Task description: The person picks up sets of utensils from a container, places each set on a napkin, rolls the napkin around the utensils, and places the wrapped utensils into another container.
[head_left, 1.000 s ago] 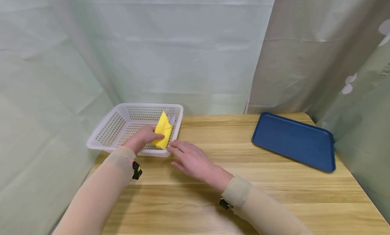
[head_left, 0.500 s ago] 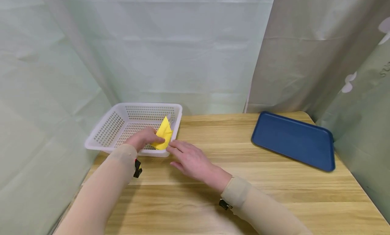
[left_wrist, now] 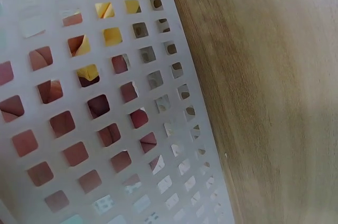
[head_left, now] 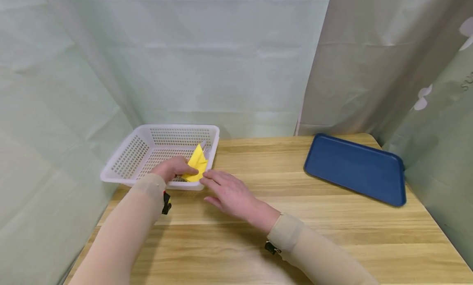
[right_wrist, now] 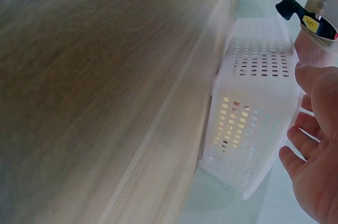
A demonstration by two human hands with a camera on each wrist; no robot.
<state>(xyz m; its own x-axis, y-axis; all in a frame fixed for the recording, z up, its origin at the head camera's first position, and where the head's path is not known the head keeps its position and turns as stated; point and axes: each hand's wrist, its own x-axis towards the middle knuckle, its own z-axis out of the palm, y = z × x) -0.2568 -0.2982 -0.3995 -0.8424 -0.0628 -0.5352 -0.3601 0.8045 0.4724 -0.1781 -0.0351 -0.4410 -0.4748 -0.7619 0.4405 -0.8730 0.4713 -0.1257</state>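
A white plastic basket [head_left: 145,134] with perforated walls stands at the left of the table. Inside it, near the right wall, lies a folded yellow napkin [head_left: 196,166] with the light tips of cutlery [head_left: 207,152] showing beyond its top. My left hand [head_left: 171,166] grips the napkin from the left, its thumb on top; the other fingers are mostly hidden. Through the basket's holes the left wrist view shows parts of that hand and the yellow napkin [left_wrist: 112,36]. At the basket's near right corner, my right hand [head_left: 233,192] has its fingers extended, the fingertips right at the rim.
A blue rectangular tray [head_left: 354,170] lies at the right of the wooden table [head_left: 266,162]. Pale curtains [head_left: 221,63] hang close behind the table and along both sides.
My left hand has lowered the napkin and cutlery slightly toward the near right corner of the basket. The right hand stays nearly in place at the corner.
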